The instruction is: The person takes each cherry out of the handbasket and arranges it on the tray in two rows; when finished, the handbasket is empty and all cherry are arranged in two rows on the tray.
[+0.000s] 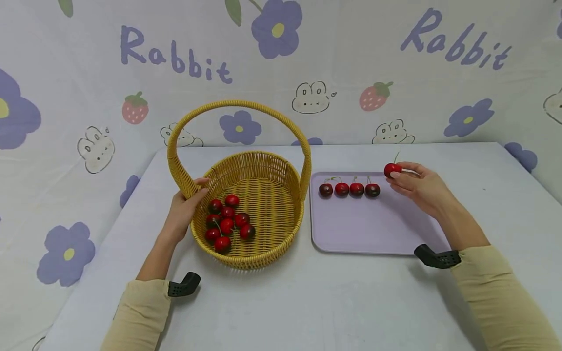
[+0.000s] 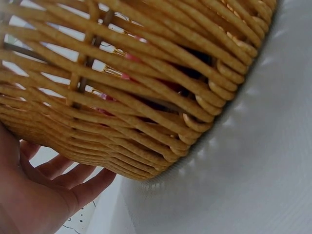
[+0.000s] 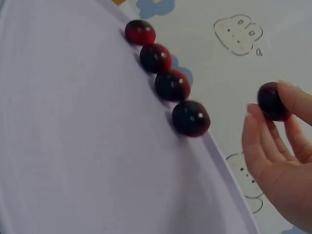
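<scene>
My left hand [image 1: 181, 213] grips the left side of a yellow wicker basket [image 1: 287, 243], at the rim by the foot of its tall arched handle. Several dark red cherries [image 1: 227, 226] lie in the left part of the basket, some with stems showing. In my right hand [image 1: 423, 187] a red cherry [image 1: 392, 170] is pinched between thumb and fingertips, stem pointing up. It is held above the far edge of a lilac tray [image 1: 364, 229]. Along that edge several cherries [image 1: 357, 189] stand in a row, stems toward the back; the right wrist view shows them close together.
The basket and tray stand side by side on a white-covered table [image 1: 281, 312]. Behind it hangs a cloth [image 1: 347, 53] printed with flowers, rabbits and strawberries. The basket's handle [image 1: 239, 104] rises high over its middle. A black wrist device [image 1: 438, 257] sits at the right cuff.
</scene>
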{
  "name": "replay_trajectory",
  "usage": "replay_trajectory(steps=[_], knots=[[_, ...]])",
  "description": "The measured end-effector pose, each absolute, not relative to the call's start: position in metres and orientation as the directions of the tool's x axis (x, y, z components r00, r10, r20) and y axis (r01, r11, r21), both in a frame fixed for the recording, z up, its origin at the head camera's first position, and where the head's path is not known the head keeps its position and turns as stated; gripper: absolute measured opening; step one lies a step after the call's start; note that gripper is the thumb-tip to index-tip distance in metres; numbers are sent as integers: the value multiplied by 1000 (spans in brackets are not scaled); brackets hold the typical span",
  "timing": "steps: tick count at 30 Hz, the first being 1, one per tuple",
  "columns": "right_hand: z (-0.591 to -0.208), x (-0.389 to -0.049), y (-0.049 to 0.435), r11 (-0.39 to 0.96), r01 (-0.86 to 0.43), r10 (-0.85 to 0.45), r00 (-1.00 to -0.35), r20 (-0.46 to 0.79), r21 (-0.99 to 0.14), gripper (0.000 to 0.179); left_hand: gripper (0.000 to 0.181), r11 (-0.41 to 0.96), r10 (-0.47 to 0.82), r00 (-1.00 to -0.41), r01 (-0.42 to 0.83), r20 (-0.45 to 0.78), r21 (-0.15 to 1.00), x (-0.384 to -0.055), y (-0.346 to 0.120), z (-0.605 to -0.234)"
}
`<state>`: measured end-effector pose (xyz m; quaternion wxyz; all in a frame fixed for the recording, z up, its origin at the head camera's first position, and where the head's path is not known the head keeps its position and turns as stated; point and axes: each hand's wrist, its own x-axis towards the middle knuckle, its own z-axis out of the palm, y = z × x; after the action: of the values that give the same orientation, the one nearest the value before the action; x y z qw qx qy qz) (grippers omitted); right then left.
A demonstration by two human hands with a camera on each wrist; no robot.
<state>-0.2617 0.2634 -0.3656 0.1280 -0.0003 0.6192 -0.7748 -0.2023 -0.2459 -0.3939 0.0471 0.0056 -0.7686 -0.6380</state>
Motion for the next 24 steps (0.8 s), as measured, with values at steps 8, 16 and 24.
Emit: replay_trajectory(steps=[8, 16, 24], knots=[[-386, -273, 279, 60, 216, -273, -935, -224, -974, 44, 43, 184, -63, -995, 64, 77, 981, -202, -246, -395], [-395, -277, 278, 168, 223, -268, -927, -262, -960, 49, 43, 194, -63, -994, 71, 85, 978, -203, -246, -396], [-396, -277, 272, 264, 189, -253, -933, -257, -946, 54, 43, 199, -63, -994, 77, 92, 977, -204, -247, -398]])
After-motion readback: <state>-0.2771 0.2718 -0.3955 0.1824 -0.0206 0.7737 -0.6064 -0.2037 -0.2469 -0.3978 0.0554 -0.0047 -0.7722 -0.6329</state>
